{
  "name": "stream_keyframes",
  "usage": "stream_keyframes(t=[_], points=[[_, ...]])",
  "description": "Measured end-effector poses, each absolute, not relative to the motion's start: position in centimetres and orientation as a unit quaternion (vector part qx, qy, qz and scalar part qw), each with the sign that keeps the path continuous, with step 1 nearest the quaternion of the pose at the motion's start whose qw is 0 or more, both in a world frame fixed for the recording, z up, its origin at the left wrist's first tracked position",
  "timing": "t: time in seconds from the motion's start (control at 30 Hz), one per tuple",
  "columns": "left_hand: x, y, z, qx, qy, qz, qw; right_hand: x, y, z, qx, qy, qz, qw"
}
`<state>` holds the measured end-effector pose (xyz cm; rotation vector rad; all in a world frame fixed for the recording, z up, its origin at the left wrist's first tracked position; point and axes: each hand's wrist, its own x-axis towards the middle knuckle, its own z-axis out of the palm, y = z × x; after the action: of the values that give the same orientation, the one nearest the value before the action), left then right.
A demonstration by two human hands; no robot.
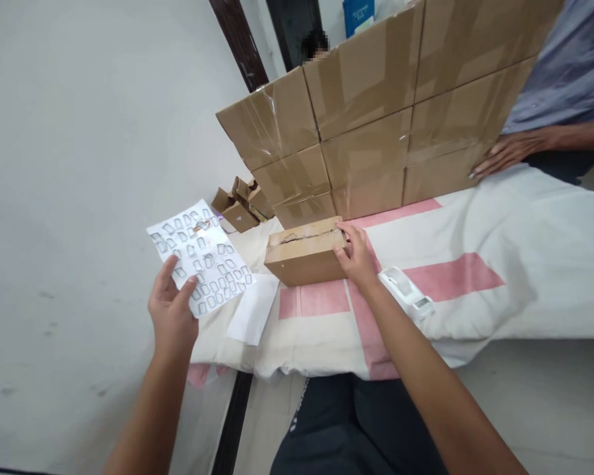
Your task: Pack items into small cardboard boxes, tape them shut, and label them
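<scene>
My left hand [173, 300] pinches a white sheet [212, 254] by its lower left edge, thumb in front. Rows of small outlined rectangles cover the sheet, and it is held up near the wall. With thumb and fingers my right hand [356, 257] grips the right end of a small brown cardboard box [304, 267]. The box rests on the cloth-covered table, a dark jagged line running along its taped top. A white tape dispenser [406, 293] lies just right of my right wrist. Below the held sheet, a blank white paper [253, 310] lies beside the box.
Behind the box rises a wall of taped cardboard boxes [366, 155]. Several opened small boxes [240, 208] sit at the back left. Another person's hand [512, 153] touches the wall's lower right. A pink and white cloth [321, 336] covers the table. A grey-white wall [79, 165] borders the left.
</scene>
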<state>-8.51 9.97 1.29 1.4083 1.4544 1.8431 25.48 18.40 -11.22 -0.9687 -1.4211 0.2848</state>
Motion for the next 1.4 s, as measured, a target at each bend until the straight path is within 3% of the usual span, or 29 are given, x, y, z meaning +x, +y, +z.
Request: stream_keyframes(t=[0.27, 0.5, 0.7, 0.87, 1.13, 1.3, 1.4], points=[[-4.3, 10.8, -0.1, 0.467, 0.514, 0.652, 0.305, 25.4, 18.4, -11.2, -0.408, -0.626, 0.121, 0.654], [-2.9, 12.0, -1.3, 0.412, 0.523, 0.666, 0.336, 25.4, 18.4, -11.2, -0.404, -0.623, 0.114, 0.66], [-8.5, 13.8, -3.1, 0.342, 0.524, 0.728, 0.28, 25.6, 18.5, -11.3, -0.413, -0.63, 0.108, 0.649], [-15.2, 16.0, -5.4, 0.334, 0.576, 0.693, 0.278, 25.5, 18.7, -11.5, -0.421, -0.629, 0.095, 0.647], [-15.2, 12.8, -9.6, 0.506, 0.637, 0.449, 0.369, 25.6, 19.0, -11.5, -0.435, -0.625, 0.086, 0.642], [-12.9, 6.2, -11.8, 0.747, 0.622, 0.061, 0.227, 25.3, 19.1, -11.5, -0.427, -0.631, 0.073, 0.644], [-13.1, 3.2, -12.8, 0.791, 0.589, 0.005, 0.168, 25.1, 19.1, -11.6, -0.429, -0.63, 0.057, 0.645]])
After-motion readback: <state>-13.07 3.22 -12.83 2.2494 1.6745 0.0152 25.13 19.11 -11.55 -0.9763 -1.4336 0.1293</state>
